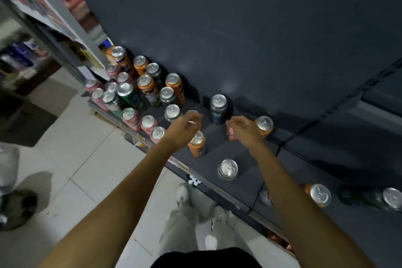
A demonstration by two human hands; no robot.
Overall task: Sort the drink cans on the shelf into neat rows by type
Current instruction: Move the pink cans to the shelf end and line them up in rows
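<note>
My left hand [183, 129] is curled over the top of a can [192, 113], partly hidden; grip looks like a pinch at the rim. My right hand [243, 129] holds a pink can [231, 134] low on its side. An orange can [197, 144] stands between my hands on the shelf [243, 183]; the dark can [218, 109] sits behind. Best to lift clear and keep upright. The sorted cluster lies left. The dark can's lettering is too blurred to read.

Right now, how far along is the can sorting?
Partly done: pink cans line the front left edge and orange cans are grouped behind, though dark ones sit among them. In hand: the left hand grips one can, the right hand a pink one. Left: loose cans along the shelf.
</note>
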